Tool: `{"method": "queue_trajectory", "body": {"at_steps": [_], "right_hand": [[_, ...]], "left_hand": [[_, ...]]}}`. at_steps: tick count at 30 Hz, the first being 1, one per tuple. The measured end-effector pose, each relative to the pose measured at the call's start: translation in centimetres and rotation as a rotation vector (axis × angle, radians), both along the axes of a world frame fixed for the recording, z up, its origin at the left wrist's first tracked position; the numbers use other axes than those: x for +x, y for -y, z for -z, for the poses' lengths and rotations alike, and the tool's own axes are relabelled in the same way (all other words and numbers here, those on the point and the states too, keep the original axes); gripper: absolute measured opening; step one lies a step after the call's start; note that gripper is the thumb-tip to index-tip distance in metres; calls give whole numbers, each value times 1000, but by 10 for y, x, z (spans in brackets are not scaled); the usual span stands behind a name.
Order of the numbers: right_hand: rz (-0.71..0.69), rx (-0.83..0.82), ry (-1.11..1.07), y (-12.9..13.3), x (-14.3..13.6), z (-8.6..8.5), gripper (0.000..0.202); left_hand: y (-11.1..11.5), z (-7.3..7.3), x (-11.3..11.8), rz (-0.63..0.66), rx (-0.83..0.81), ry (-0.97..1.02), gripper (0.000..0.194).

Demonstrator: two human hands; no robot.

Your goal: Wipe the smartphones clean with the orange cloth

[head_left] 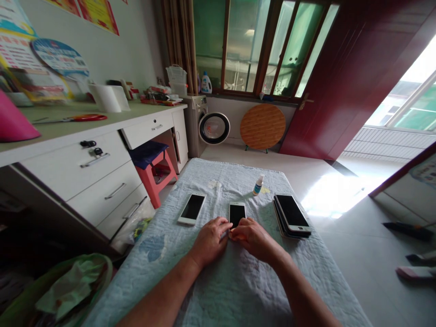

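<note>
A white phone with a dark screen point(237, 211) lies face up on the cloth-covered table point(218, 179), between my hands. My left hand point(211, 239) rests at its lower left edge, fingers bent together and touching the phone. At the lower right edge is my right hand point(254, 237), its fingers curled in a pinch near the phone's bottom; what they hold, if anything, is hidden. Another white phone point(192, 209) lies to the left. Several phones are stacked at the right, a white-framed one point(292, 212) on top. A small spray bottle point(258, 185) stands behind the middle phone.
On the left is a white desk point(112, 121) with drawers, and a red stool point(155, 175) stands under it. A washing machine point(196, 122) has its round door open. A lined bin point(102, 272) is at the lower left. Brushes point(408, 230) lie on the floor at right.
</note>
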State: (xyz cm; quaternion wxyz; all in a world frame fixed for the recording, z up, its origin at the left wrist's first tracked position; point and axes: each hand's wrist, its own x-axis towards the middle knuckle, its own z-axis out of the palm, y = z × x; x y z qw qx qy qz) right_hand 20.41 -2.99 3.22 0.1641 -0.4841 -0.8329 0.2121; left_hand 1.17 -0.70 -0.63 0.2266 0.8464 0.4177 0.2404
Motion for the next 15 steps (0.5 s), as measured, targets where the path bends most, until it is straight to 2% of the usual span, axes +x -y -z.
{"method": "queue_trajectory", "body": {"at_steps": [7,10,15], "right_hand": [[79,-133,31,-5,25,-6,24],[62,-93,25,-4,19,-4,22],[38,24,15,0,-6,5,19]], "left_hand": [[1,-3,0,-9,60,-92,37],[1,-4,0,6,48,-99,39],[1,-4,0,6,28,-88,39]]}}
